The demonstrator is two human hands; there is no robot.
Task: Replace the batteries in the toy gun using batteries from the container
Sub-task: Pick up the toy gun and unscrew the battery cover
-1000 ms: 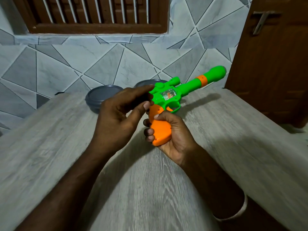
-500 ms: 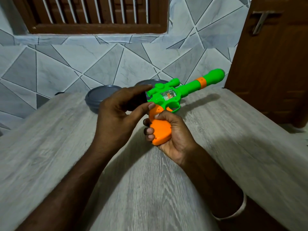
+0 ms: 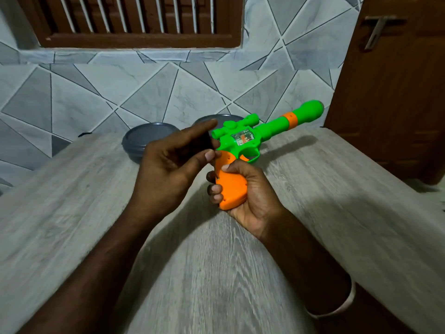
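A toy gun with a green body, long green barrel and orange grip is held above the table, its barrel pointing to the far right. My right hand is wrapped around the orange grip from below. My left hand is at the gun's rear, forefinger stretched over it and thumb tip touching the top of the grip. Something small and dark shows between that forefinger and thumb; what it is cannot be made out. A grey round lidded container stands behind my left hand.
A second grey round container peeks out behind the gun, by the tiled wall. The grey wood-grain table reaches to the wall. A brown door stands at the right, past the table's right edge.
The gun has tilted slightly, with its barrel a little lower. My left forefinger has lifted and straightened over the gun's rear. My right hand's grip is unchanged.
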